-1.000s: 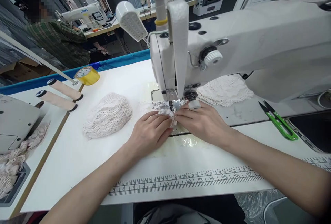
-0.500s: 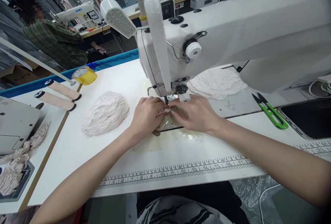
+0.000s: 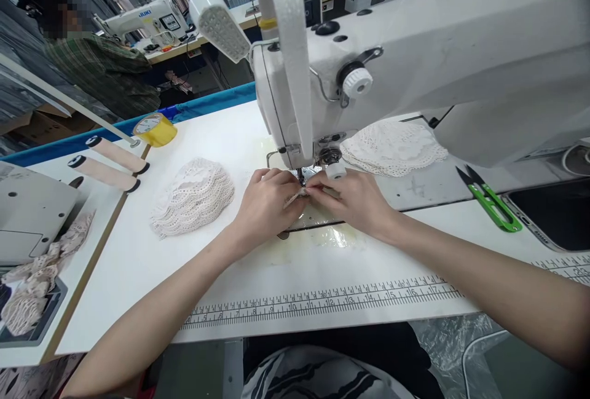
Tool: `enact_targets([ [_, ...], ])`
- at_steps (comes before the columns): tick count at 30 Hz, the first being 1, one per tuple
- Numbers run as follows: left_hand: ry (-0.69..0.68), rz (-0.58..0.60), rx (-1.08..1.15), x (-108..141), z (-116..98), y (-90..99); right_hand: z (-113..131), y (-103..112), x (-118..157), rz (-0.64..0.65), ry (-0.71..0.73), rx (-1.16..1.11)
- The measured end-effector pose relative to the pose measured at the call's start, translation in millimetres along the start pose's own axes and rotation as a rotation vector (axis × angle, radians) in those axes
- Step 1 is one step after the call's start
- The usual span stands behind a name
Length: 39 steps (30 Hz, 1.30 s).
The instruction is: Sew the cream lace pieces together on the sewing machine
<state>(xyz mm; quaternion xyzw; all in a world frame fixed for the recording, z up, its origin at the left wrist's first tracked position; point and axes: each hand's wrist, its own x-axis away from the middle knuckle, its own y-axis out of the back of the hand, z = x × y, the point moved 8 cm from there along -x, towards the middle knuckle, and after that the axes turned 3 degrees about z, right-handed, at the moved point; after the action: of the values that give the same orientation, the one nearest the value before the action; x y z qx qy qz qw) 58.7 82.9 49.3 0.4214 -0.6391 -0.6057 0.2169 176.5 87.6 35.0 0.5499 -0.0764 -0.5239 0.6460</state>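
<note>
Both hands meet just in front of the needle of a white sewing machine (image 3: 302,174). My left hand (image 3: 270,199) is closed on a small piece of pale lace fabric (image 3: 295,195), most of which its fingers hide. From the other side, my right hand (image 3: 357,199) pinches the same lace between thumb and fingertips. The fabric lies close to the presser foot; whether it is under the foot I cannot tell. A stack of cream lace pieces (image 3: 193,196) lies left of my left hand. More lace pieces (image 3: 396,148) lie flat behind my right hand, under the machine arm.
Green thread snips (image 3: 495,205) and a phone (image 3: 553,217) lie at the right. Yellow tape (image 3: 157,130) and thread cones (image 3: 104,173) sit at the left. A printed ruler (image 3: 322,304) runs along the front edge. Another person (image 3: 99,67) sits at the back left.
The lace between my hands has turned and shows less than before. My right fingers have shifted and pinch more tightly near the needle. The whole view has shifted slightly.
</note>
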Motion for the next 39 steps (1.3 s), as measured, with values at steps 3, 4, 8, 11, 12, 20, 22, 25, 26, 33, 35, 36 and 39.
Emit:
enact_targets([
  [3, -0.104, -0.119, -0.092, 8, -8, 1.8, 11, 5, 3, -0.021, 0.102, -0.01],
  [4, -0.156, -0.142, -0.137, 12, -13, 1.6, 18, 6, 4, -0.033, 0.169, 0.012],
  [8, -0.296, -0.222, -0.311, 28, -30, 0.1, 38, 10, 12, -0.065, 0.362, 0.188],
  [11, -0.288, -0.222, -0.329, 37, -32, -3.8, 42, 10, 14, -0.05, 0.387, 0.258],
  [12, -0.28, -0.215, -0.317, 38, -31, -5.2, 42, 9, 15, -0.035, 0.387, 0.267],
  [20, -0.277, -0.204, -0.257, 39, -26, -8.4, 42, 8, 15, 0.004, 0.389, 0.313],
  [22, -0.267, -0.206, -0.251, 38, -25, -8.1, 42, 8, 14, 0.006, 0.389, 0.325],
  [25, -0.25, -0.206, -0.251, 37, -24, -8.4, 41, 6, 14, 0.016, 0.389, 0.367],
  [26, -0.244, -0.203, -0.252, 37, -23, -8.7, 40, 5, 14, 0.02, 0.388, 0.385],
  [33, -0.204, -0.198, -0.239, 32, -17, -9.7, 37, 7, 11, -0.037, 0.386, 0.361],
  [35, -0.189, -0.194, -0.238, 30, -15, -10.0, 36, 7, 11, -0.037, 0.383, 0.337],
  [36, -0.184, -0.191, -0.239, 29, -14, -10.2, 35, 6, 10, -0.029, 0.378, 0.332],
  [39, -0.174, -0.187, -0.247, 28, -14, -9.6, 34, 5, 9, 0.002, 0.368, 0.331],
])
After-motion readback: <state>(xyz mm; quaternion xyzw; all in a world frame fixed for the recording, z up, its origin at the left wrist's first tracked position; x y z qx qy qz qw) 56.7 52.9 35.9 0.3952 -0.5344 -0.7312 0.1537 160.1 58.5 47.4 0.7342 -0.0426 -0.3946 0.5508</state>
